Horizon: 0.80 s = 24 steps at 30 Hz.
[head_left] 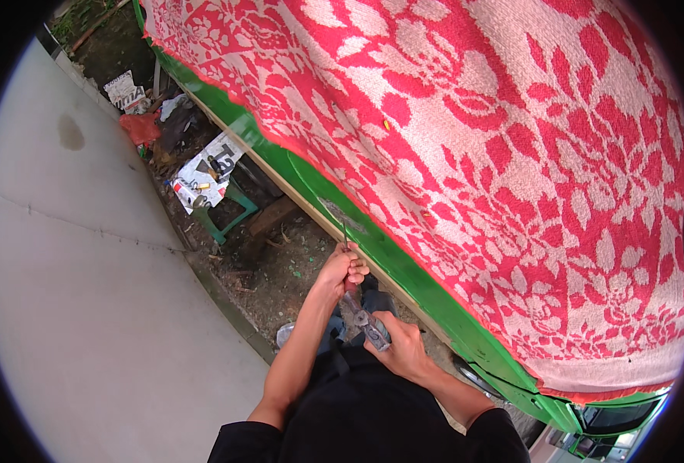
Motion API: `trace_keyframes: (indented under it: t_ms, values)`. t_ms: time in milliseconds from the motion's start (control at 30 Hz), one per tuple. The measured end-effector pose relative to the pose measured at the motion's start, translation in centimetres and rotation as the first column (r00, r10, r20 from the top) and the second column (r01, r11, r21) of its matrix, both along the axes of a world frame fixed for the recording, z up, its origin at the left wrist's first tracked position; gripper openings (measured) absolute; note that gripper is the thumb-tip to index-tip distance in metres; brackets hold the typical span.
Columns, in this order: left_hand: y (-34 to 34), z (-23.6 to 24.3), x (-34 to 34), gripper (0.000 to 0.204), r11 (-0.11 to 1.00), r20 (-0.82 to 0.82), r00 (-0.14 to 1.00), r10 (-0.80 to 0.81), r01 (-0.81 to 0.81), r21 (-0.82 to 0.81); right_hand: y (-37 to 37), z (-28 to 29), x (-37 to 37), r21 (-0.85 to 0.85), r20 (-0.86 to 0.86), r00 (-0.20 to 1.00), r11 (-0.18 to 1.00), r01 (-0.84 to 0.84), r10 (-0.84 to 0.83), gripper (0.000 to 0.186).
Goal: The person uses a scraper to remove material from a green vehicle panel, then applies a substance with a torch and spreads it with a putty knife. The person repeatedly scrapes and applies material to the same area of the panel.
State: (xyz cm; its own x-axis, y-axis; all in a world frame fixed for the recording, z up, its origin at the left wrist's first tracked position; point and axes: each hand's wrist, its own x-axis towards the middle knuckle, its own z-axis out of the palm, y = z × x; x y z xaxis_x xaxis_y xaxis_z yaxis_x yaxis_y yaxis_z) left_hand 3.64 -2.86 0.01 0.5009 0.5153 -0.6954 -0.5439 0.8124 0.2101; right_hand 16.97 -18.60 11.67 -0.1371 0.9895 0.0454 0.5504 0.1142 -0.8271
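Observation:
My left hand (344,267) is closed round a screwdriver with a thin dark shaft (345,230) and a reddish handle end. Its tip points at a bare grey, scraped patch (342,216) on a green body panel (311,182); whether it touches cannot be made out. Just below and to the right, my right hand (405,346) is wrapped round a hammer (366,322). The worn metal hammer head lies close to the screwdriver's handle end. Most of the hammer's handle is hidden by my fingers.
A red and pink floral cloth (473,154) covers most of the green panel. A pale wooden strip (288,189) runs along its edge. On the left are a pale wall (87,270), a green stool (238,212) carrying a printed sheet (207,171) and small items, and a red bag (140,128).

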Motion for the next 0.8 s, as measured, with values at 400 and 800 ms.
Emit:
trace_keyframes:
  t_ms: [400, 800]
  values:
    - [0.1, 0.2, 0.3, 0.03, 0.996, -0.085, 0.996, -0.016, 0.023, 0.085, 1.3, -0.4, 0.1, -0.035, -0.035, 0.999, 0.999, 0.002, -0.003, 0.048]
    - [-1.9, 2.3, 2.0, 0.027, 0.977, -0.24, 0.969, -0.061, 0.107, 0.185, 2.4, -0.3, 0.1, -0.041, -0.072, 0.997, 0.999, 0.018, -0.021, 0.05]
